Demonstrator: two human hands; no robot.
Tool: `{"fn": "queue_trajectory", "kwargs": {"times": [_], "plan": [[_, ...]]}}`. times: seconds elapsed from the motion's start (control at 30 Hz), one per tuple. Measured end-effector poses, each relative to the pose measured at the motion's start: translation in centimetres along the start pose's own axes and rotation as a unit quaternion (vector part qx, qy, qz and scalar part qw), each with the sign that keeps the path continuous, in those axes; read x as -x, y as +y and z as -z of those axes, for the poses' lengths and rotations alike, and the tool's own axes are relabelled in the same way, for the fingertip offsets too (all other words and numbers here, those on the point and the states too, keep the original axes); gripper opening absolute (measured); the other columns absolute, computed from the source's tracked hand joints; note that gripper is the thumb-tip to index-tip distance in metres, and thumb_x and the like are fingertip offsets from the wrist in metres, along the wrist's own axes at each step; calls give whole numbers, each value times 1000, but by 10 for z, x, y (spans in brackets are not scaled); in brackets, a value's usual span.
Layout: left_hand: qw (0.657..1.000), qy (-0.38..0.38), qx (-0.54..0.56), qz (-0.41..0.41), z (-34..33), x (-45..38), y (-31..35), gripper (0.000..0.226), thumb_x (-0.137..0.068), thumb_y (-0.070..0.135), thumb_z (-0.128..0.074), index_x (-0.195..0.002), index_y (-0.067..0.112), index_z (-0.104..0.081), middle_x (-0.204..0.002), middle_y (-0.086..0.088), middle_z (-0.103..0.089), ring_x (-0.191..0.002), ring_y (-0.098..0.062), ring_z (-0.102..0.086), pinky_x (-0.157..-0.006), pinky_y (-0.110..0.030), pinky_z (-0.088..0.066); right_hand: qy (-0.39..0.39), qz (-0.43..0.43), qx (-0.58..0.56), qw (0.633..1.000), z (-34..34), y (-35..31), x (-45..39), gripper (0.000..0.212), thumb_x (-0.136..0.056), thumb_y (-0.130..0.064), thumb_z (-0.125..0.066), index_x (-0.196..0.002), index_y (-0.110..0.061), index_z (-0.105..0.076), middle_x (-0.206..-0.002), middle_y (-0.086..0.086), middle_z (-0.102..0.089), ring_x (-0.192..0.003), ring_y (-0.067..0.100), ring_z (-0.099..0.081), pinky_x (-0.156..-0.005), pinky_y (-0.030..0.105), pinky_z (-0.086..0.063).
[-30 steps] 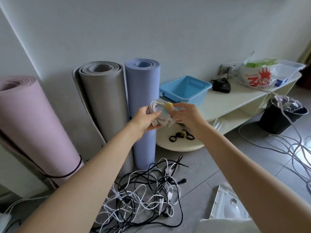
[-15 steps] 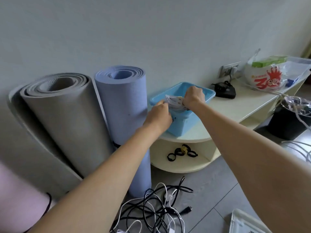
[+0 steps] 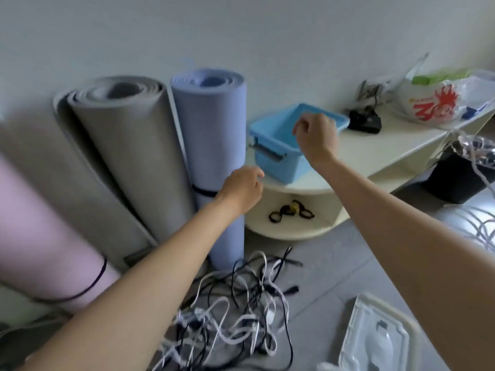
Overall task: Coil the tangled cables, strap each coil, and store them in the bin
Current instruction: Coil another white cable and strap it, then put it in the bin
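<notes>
while the right hand (image 3: pixel 316 140) hangs over the blue bin (image 3: pixel 278 145) on the shelf top (image 3: pixel 375 148), its fingers are loosely curled and hold nothing. left hand (image 3: pixel 241 191) floats just below the bin, fingers curled, empty. tangled cables (image 3: pixel 235 303) lie on the floor; black straps (image 3: pixel 290 211) sit on the lower shelf.

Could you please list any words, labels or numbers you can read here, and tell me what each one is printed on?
No text can be read with certainty.
Plastic bag on the shelf top: large red print with a sunburst shape, too blurred to read.
Green pack inside the bag: any lettering is too blurred to make out.
</notes>
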State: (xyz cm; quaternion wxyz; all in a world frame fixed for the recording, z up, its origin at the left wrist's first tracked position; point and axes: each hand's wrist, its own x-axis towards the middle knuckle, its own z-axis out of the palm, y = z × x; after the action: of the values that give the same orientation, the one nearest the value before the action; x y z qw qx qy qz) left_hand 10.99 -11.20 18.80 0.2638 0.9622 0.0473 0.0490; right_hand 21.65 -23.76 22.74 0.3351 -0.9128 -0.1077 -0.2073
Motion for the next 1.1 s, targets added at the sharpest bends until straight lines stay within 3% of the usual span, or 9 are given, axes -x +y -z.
{"fn": "queue_trajectory", "kwargs": {"times": [0.1, 0.37, 0.57, 0.73, 0.8, 0.87, 0.93, 1.0, 1.1], "plan": [[998, -28, 10, 47, -11, 37, -24, 34, -93, 6, -38, -121, 7, -58, -130, -10, -57, -119, -27, -50, -96, -27, -36, 7, -7, -60, 998, -14, -4, 61, 32, -82, -14, -39, -78, 2, -65, -80, 20, -67, -76, 35, -60, -66, 41, -50], [985, -97, 5, 143, -79, 100, -115, 28, -90, 6, -46, -110, 6, -65, -118, -14, -64, -112, -30, -56, -94, -32, -43, -264, -85, 7, 961, -119, 44, 198, 25, -82, -8, -44, -87, 1, -67, -90, 24, -65, -82, 39, -59, -67, 33, -45], [966, -183, 2, 181, -141, 114, -159, 30, -89, 6, -43, -104, 10, -68, -111, -12, -67, -105, -30, -59, -89, -31, -45, -507, -48, 137, 850, -183, 98, 268, 31, -85, -2, -42, -106, 0, -64, -100, 22, -64, -93, 36, -60, -76, 33, -47], [954, -225, -16, 197, -175, 113, -181, 29, -91, 9, -43, -107, 10, -67, -115, -13, -65, -109, -29, -57, -88, -28, -42, -590, -63, 214, 776, -209, 129, 309, 26, -93, -11, -43, -113, -4, -59, -113, 17, -60, -107, 35, -58, -81, 35, -45], [946, -249, -19, 208, -186, 113, -188, 30, -91, 8, -42, -109, 10, -66, -116, -13, -64, -109, -30, -56, -90, -29, -43, -637, -84, 208, 737, -219, 137, 318, 23, -90, -13, -49, -107, -4, -62, -102, 15, -62, -99, 31, -61, -81, 34, -48], [939, -271, -12, 210, -192, 114, -193, 30, -91, 9, -44, -115, 11, -62, -122, -11, -61, -112, -28, -55, -94, -29, -43, -660, -109, 201, 716, -226, 136, 315, 9, -83, -9, -55, -83, -6, -64, -78, 9, -61, -71, 19, -62, -65, 24, -51], [932, -316, -12, 177, -191, 114, -194, 40, -89, 13, -52, -129, 13, -51, -132, -8, -54, -120, -25, -50, -99, -28, -39, -651, -201, 131, 720, -227, 122, 296, 23, -81, -4, -59, -59, -9, -56, -52, 4, -59, -47, 7, -56, -54, 14, -48], [920, -366, -7, 143, -185, 114, -191, 59, -85, 18, -61, -139, 14, -37, -139, -7, -47, -122, -24, -48, -102, -32, -39, -607, -357, -85, 704, -217, 95, 270, 21, -84, 3, -58, -64, -2, -56, -55, 9, -60, -53, 11, -62, -61, 15, -51], [926, -335, 76, 155, -160, 111, -174, 64, -79, 20, -67, -137, 15, -41, -127, -3, -52, -114, -22, -52, -96, -32, -44, -556, -431, -302, 643, -176, 39, 222, 18, -90, 10, -47, -75, 3, -53, -54, 10, -62, -41, 9, -61, -47, 15, -52]]}}
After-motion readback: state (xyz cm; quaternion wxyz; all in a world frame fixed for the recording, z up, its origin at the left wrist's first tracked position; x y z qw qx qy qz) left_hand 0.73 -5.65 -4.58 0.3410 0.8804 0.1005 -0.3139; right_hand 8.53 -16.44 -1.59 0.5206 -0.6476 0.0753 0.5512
